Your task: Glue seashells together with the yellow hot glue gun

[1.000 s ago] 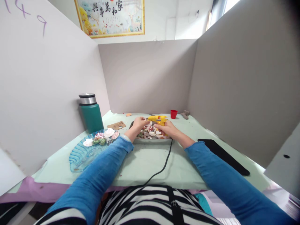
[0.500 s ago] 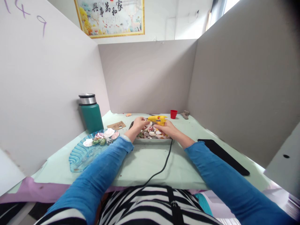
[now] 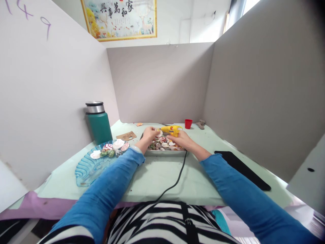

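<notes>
Landmark: metal tray [image 3: 166,153], filled with mixed shells [image 3: 165,145]. Your right hand [image 3: 180,137] is wrapped around the grip of the yellow glue gun [image 3: 172,130], above the tray's far right part, nozzle pointing left across it. Black cord [image 3: 179,178] runs from the tray's right end toward you. Your left hand [image 3: 150,133] is pinched, apparently on a small pale piece [image 3: 159,133], likely a shell, over the tray's far left part. Nozzle right by the piece; contact too small to tell. Blue dish [image 3: 86,171], left of the tray, carries a cluster of shells [image 3: 111,149] along its far side

Step in hand, my reading: gluing the pinched piece. Next move calls for a steady left pinch, fingertips clear of the hot tip, and a light squeeze from your right
</notes>
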Available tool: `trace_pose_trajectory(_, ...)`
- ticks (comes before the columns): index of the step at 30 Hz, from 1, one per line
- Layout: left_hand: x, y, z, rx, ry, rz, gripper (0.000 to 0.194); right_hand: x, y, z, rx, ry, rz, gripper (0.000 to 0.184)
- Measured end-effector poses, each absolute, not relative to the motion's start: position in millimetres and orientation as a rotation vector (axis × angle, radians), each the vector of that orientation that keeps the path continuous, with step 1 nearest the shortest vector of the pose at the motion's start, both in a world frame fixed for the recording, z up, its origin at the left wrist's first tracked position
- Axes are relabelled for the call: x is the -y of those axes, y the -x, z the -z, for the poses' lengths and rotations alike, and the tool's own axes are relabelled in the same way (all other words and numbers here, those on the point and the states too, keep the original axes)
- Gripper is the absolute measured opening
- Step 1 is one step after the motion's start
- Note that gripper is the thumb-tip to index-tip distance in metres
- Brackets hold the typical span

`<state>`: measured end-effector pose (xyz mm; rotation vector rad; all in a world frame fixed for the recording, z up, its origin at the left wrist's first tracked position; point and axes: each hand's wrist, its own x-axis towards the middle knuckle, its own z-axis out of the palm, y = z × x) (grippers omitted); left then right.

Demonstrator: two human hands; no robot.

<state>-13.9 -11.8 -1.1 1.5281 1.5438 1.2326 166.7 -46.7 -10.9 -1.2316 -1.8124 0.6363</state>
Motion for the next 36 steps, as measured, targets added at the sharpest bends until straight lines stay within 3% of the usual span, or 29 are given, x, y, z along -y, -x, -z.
trace_pose_trajectory(7, 1.4, 20.8, 2.9, -1.690, -1.482, -1.264, 0.025, 46.2, -172.2, 7.0, 2.033, 1.516, -0.156, 0.038)
trace_pose_trajectory(18, -7.6, 22.7, 8.0, -1.658, -1.460, -1.338, 0.028, 53.1, -173.6, 4.2, 2.191, 1.675, 0.019, 0.044)
trace_pose_trajectory(24, -5.0, 24.6, 1.5, -1.587, -1.457, -1.423, 0.023, 80.3, -171.5, -10.6, 2.399, 1.270, 0.102, 0.031)
trace_pose_trajectory(31, 8.4, 26.7, -19.6, -1.373, -1.408, -1.615, 0.013, 99.4, -163.7, -8.9, 2.539, 1.217, 0.196, 0.012)
trace_pose_trajectory(36, 10.5, 27.9, -25.5, -1.345, -1.392, -1.656, 0.014, 98.5, -158.1, -0.1, 2.563, 1.216, 0.405, 0.016)
